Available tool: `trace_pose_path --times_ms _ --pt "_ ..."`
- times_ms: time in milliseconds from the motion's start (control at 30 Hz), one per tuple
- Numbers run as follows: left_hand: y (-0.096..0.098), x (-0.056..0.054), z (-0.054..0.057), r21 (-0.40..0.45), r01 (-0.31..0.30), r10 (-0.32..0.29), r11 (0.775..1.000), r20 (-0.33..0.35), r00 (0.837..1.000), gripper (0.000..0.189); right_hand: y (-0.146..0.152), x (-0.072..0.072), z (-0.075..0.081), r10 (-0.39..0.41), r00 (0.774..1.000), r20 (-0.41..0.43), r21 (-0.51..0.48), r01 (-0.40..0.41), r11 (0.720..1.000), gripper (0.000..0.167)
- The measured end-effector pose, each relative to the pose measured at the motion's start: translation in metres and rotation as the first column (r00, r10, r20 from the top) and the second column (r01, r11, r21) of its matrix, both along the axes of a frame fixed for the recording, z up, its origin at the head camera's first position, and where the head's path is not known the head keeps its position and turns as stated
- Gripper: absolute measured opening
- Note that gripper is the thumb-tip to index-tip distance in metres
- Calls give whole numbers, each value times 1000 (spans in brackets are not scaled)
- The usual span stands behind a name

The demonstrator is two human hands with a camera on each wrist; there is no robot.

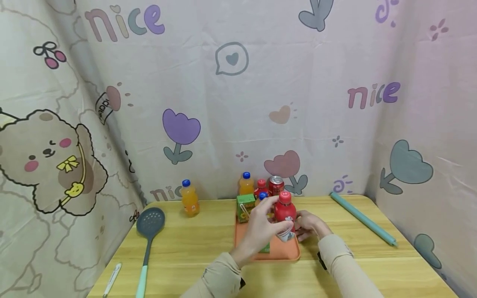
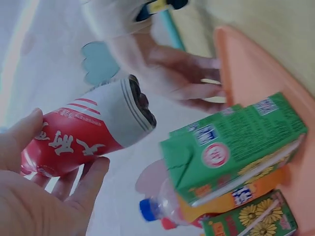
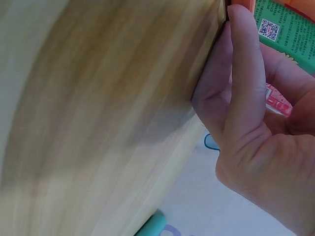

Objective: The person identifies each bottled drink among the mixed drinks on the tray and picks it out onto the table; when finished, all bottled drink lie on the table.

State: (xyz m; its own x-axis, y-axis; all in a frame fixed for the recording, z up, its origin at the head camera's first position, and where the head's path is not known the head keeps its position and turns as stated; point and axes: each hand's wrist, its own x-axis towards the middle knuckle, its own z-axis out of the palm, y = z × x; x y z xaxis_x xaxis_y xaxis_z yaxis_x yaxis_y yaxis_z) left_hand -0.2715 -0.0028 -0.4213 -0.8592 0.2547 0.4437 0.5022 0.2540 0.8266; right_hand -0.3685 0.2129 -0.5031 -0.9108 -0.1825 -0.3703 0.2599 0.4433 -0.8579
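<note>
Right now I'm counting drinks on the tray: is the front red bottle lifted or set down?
Lifted: the left hand holds the red bottle, its base clear of the tray in the left wrist view.

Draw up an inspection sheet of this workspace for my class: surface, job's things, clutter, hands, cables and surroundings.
Surface: wood-grain table bearing an orange tray.
Job's things: held red bottle, lifted off the tray; on the tray, green cartons, blue-capped orange bottles, a second red bottle and a red can; a lone orange bottle stands on the table, left of the tray.
Clutter: slotted skimmer and small white tool at left; teal rod at right.
Left hand: grips the held red bottle.
Right hand: at the tray's right edge; grip unclear.
Cables: nothing seen.
Surroundings: printed curtain behind and on both sides.
</note>
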Motion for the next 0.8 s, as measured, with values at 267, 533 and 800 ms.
trace_pose_path --times_ms 267,533,800 --pt "-34 -5 25 135 -39 26 990 97 995 63 0 2 -1 2 1000 14 -8 -2 1000 33" --pt "-70 -21 36 141 -147 137 979 77 988 62 1 2 2 18 1000 15 1 -18 1000 38" --pt "-101 -37 36 164 -202 167 965 205 964 63 2 2 4 31 999 22 3 -31 1000 38"
